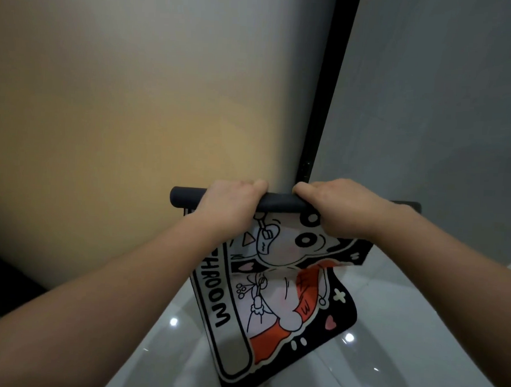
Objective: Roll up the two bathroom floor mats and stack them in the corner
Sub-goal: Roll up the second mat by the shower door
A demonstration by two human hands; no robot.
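The bath mat point(276, 286) is held up in the air in front of a pale wall, its top end wound into a dark roll point(277, 202) whose long axis runs level from left to right, while the unrolled part hangs downward toward the glossy white floor point(417, 364). The printed face is turned toward the camera, showing a cartoon figure in red and white on black and a strip of lettering that runs along the mat's left edge. The left hand point(228, 206) is clenched over the roll left of its middle, and the right hand point(336, 206) is clenched over it just beside, thumbs nearly meeting. Behind the roll a black door frame point(327, 93) rises beside a grey wall point(445, 114).
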